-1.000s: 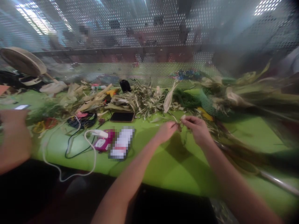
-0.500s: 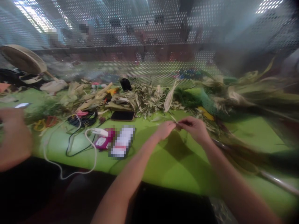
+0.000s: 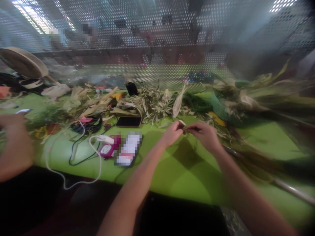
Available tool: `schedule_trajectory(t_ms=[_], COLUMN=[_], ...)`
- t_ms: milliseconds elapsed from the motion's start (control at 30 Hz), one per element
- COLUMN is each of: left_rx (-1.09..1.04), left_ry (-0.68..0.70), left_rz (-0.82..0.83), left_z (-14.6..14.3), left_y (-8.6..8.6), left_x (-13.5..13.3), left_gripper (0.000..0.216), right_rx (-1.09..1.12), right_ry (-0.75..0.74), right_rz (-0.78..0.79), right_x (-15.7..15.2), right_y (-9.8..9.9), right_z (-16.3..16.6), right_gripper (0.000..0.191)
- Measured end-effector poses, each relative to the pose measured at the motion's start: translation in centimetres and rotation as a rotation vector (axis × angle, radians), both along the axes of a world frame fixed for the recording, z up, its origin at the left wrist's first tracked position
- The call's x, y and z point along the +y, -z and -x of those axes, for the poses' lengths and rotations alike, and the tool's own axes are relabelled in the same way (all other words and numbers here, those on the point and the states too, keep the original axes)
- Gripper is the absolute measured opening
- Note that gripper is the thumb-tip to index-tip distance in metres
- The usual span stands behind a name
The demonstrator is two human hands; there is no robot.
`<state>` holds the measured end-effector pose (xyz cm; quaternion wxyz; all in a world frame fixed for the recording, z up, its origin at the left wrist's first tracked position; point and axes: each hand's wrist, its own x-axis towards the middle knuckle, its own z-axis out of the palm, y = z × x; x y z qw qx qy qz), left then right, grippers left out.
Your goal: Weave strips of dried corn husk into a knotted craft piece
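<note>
My left hand (image 3: 172, 133) and my right hand (image 3: 206, 134) meet above the green table (image 3: 187, 170), fingers pinched together on a small dried leaf strip (image 3: 184, 128) held between them. The strip is thin, pale and brownish, and partly hidden by my fingertips. Just behind the hands lies a heap of dried leaves and husks (image 3: 152, 103).
A dark phone (image 3: 129, 122) lies left of my hands, with a pink device (image 3: 109, 149), white cable (image 3: 73, 183) and black cords (image 3: 86, 126) further left. Another person's arm (image 3: 13, 147) is at the far left. Long green stalks (image 3: 258, 98) and a metal rod (image 3: 292, 191) fill the right side. A perforated screen stands behind.
My two hands have risen slightly and drawn closer together, still pinching the leaf strip. The other person's arm has barely shifted.
</note>
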<state>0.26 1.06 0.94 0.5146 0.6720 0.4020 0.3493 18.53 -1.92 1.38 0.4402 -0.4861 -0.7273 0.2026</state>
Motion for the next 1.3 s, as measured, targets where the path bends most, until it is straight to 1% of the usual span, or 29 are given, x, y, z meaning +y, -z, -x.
schedule_trajectory(t_ms=[167,333,500,600,700,867,1000,1133,1300], left_rx=[-0.027,-0.036,0.074,0.09,0.082,0.077,0.089,0.076,0.04], left_ry=[0.014,0.024,-0.017,-0.024,-0.013,-0.036,-0.049,-0.051,-0.118], left_rz=[-0.034,-0.065,-0.18,-0.238,-0.254,-0.224,-0.22,-0.24,-0.242], left_z=[-0.03,-0.14,-0.34,-0.41,-0.37,-0.18,-0.14,-0.21,-0.3], left_y=[0.31,0.82,0.28,-0.03,0.03,0.4,0.61,0.62,0.56], left_x=[0.07,0.09,-0.3,-0.46,-0.43,-0.3,-0.23,-0.21,-0.21], left_gripper=[0.005,0.01,0.007,0.009,0.011,0.013,0.012,0.009,0.01], right_rx=[-0.065,-0.1,-0.047,0.003,0.017,0.021,0.008,0.033,0.026], right_ry=[-0.003,0.074,0.118,0.133,0.129,0.106,0.076,0.051,0.029], right_rz=[-0.047,-0.087,-0.033,0.016,0.04,0.035,-0.001,0.025,0.046], right_x=[-0.18,-0.06,0.2,0.34,0.44,0.49,0.37,0.21,0.29], right_y=[-0.07,0.05,0.33,0.47,0.56,0.61,0.39,-0.02,-0.05], right_z=[-0.02,0.03,0.05,-0.01,-0.12,-0.28,-0.3,-0.2,-0.23], right_gripper=[0.016,0.014,0.012,0.012,0.012,0.011,0.011,0.01,0.009])
